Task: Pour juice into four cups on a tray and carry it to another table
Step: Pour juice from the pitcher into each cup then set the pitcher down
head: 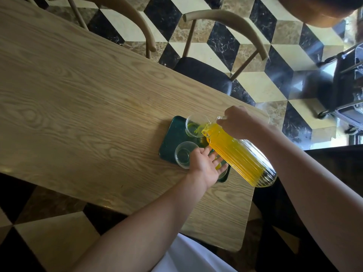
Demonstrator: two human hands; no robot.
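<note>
A dark green tray [172,137] lies on the wooden table [78,95]. My right hand [238,123] grips the neck of a ribbed glass jug [239,156] of yellow juice, tilted, with juice running from its spout into the far clear cup [193,125]. A second clear cup [183,155] stands empty at the tray's near left. My left hand [206,165] rests flat with spread fingers on the tray's near right part, over a third cup [224,171] that is mostly hidden. The jug hides the rest of the tray.
Two wooden chairs [216,61] with dark seats stand at the table's far side on a chequered marble floor. A dark wheeled cart [345,85] is at the right. The table's end edge [249,213] is near me, at lower right.
</note>
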